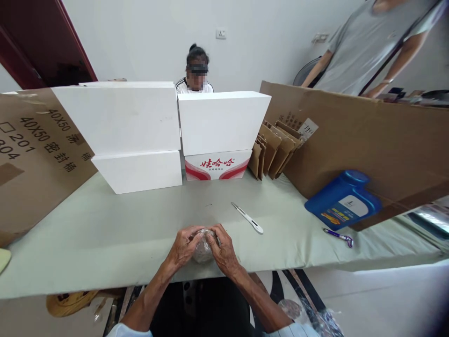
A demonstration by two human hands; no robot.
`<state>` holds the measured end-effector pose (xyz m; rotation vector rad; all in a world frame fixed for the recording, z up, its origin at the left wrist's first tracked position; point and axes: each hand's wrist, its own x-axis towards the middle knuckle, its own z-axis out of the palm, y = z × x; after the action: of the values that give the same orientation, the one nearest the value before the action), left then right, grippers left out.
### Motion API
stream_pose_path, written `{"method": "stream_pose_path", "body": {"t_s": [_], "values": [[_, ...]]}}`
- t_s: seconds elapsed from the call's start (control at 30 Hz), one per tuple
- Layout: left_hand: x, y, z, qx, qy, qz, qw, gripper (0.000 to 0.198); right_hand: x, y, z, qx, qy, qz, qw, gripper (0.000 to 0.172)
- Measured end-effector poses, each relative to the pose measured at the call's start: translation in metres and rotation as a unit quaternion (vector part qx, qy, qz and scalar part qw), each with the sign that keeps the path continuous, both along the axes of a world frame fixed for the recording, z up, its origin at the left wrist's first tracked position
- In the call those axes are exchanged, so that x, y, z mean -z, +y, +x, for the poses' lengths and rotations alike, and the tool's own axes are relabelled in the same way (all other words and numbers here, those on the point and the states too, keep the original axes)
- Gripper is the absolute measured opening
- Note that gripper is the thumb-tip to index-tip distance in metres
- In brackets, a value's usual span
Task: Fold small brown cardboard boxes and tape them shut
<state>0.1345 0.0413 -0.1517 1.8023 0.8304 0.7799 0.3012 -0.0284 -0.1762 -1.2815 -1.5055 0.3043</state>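
Observation:
Between my two hands, close to the table's front edge, is a rounded bundle in clear plastic wrap (203, 250); what lies inside it I cannot make out. My left hand (184, 245) curls around its left side, fingers bent over the top. From the right, my right hand (222, 248) grips the same bundle, its thumb pressed on the plastic near the left thumb. A white utility knife (247, 218) lies on the table ahead and to the right, apart from both hands.
White boxes (140, 121) and a red-and-white carton (218, 166) stand across the table (147, 206). Cardboard panels (351, 135) wall both sides. Folded cardboard (273, 150), a blue bottle (342, 201) and a purple pen (338, 237) are at right. Two people are beyond.

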Motion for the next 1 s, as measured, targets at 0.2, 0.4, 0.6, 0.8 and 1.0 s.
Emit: {"method": "stream_pose_path", "body": {"t_s": [0.2,0.4,0.6,0.8,1.0], "values": [[0.001,0.003,0.005,-0.025,0.007,0.023,0.999,0.031,0.000,0.003,0.000,0.009,0.001,0.012,1.000,0.013],[0.005,0.001,0.009,-0.058,0.011,0.053,0.997,0.030,0.004,0.005,-0.001,0.033,0.040,0.001,0.999,0.019],[0.004,0.006,0.011,-0.053,0.024,0.017,0.998,0.030,0.016,0.018,-0.005,0.071,0.034,0.009,0.997,0.031],[0.012,0.012,0.018,-0.075,0.021,0.017,0.997,0.028,0.024,0.026,-0.003,0.074,0.034,0.005,0.997,0.036],[0.020,0.017,0.027,-0.089,0.028,0.018,0.995,0.026,0.030,0.032,-0.003,0.085,0.044,0.009,0.995,0.037]]}}
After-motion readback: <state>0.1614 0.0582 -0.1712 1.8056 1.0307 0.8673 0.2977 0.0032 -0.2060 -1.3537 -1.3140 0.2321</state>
